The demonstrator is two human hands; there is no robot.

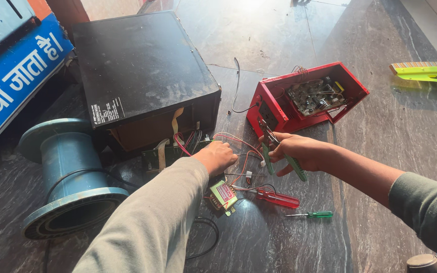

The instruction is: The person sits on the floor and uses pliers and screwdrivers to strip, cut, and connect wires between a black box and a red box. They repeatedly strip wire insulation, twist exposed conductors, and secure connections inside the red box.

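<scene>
On a dark marble floor [380, 126], right hand [299, 151] grips green-handled pliers [279, 151]; left hand [216, 156] clenches wires [231, 139].

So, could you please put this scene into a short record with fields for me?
surface: dark stone floor
left hand: closed among the red and white wires by the black case
right hand: gripping green-handled pliers
lying loose: red-handled screwdriver, small green screwdriver, transformer
behind: open red box with a circuit board
left side: blue spool
</scene>
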